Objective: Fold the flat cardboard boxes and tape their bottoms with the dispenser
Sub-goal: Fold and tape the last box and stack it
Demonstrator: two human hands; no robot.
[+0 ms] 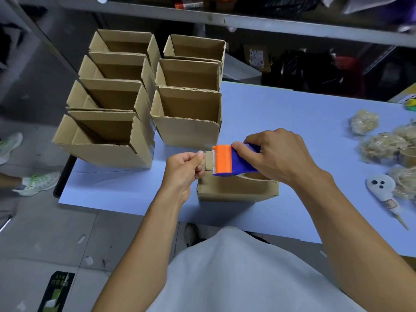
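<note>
A small cardboard box [236, 191] lies bottom-up on the light blue table [292, 122] in front of me. My right hand [276, 156] grips the blue and orange tape dispenser [227, 162] and holds it over the box's left end. My left hand [183, 172] pinches the loose tape end just left of the dispenser's orange blade, at the box's left edge. Several folded open-top boxes [135, 102] stand in two rows at the table's far left.
Balls of crumpled used tape [380, 140] and a white ghost-shaped item [382, 188] lie at the right of the table. A shelf rail [225, 21] runs across the back. Another person's feet in sneakers [38, 183] stand on the floor at left.
</note>
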